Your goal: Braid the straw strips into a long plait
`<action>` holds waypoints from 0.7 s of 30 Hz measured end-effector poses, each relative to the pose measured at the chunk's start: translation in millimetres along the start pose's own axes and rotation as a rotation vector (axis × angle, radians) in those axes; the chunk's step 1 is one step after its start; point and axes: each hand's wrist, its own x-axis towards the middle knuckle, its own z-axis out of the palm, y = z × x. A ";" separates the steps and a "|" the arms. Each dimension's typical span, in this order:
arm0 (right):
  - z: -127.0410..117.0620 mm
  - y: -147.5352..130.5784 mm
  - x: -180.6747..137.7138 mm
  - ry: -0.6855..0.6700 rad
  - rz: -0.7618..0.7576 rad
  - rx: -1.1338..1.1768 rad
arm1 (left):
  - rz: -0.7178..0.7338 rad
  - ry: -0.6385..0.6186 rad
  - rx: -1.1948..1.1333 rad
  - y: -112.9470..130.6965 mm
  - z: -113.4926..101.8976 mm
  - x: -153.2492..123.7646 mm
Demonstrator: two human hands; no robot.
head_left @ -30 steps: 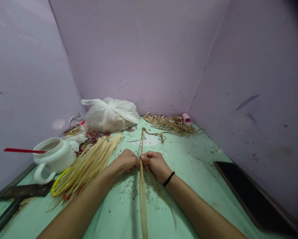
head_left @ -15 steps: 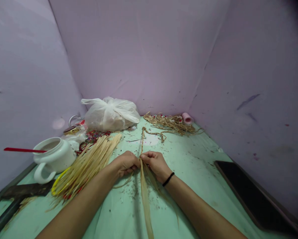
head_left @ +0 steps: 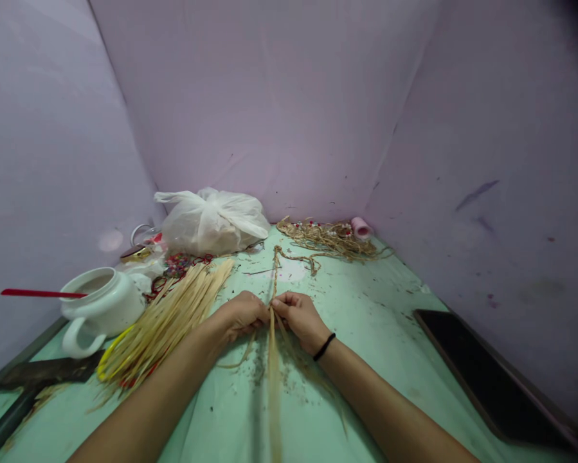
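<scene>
My left hand [head_left: 243, 315] and my right hand [head_left: 301, 316] meet at the middle of the green table [head_left: 366, 315], both pinched on a braid of dried straw strips [head_left: 274, 276]. The braided part runs away from my hands toward the back wall. Loose unbraided strips [head_left: 273, 379] hang from my fingers toward me. A black band circles my right wrist. A bundle of straight straw strips [head_left: 173, 315] lies just left of my left forearm.
A white cup [head_left: 100, 307] with a red stick stands at the left. A knotted white plastic bag [head_left: 215, 220] and coloured beads [head_left: 177, 263] sit behind the bundle. A tangle of braided straw [head_left: 330, 239] and a pink spool [head_left: 361, 227] lie at the back. A dark phone [head_left: 481, 373] rests at the right.
The loose strips below my hands have swung slightly left and right while my fingers keep working at the same spot. Both hands stay pinched on the braid.
</scene>
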 end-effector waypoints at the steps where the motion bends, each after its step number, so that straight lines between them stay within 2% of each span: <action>1: -0.2 1.3 1.0 -0.013 0.004 -0.014 | 0.030 0.028 0.070 0.1 -2.3 -0.3; 4: -2.6 4.6 4.3 -0.038 -0.044 -0.117 | 0.165 0.149 0.329 -1.8 -10.2 1.0; 6: -4.9 5.1 5.6 -0.058 -0.096 -0.186 | 0.260 0.188 0.472 -4.7 -13.9 3.7; 9: -6.7 2.6 5.0 -0.107 -0.110 -0.207 | 0.295 0.216 0.562 -7.5 -13.9 6.8; 11: -6.3 -0.1 3.5 -0.137 -0.083 -0.180 | 0.236 0.210 0.507 -6.2 -11.1 6.0; 16: -4.1 -4.6 -0.3 -0.173 0.014 -0.106 | 0.058 0.057 0.124 3.7 -8.4 -2.9; 21: -6.8 -4.0 0.3 -0.200 -0.010 -0.146 | 0.052 -0.089 -0.124 3.9 -12.6 -0.8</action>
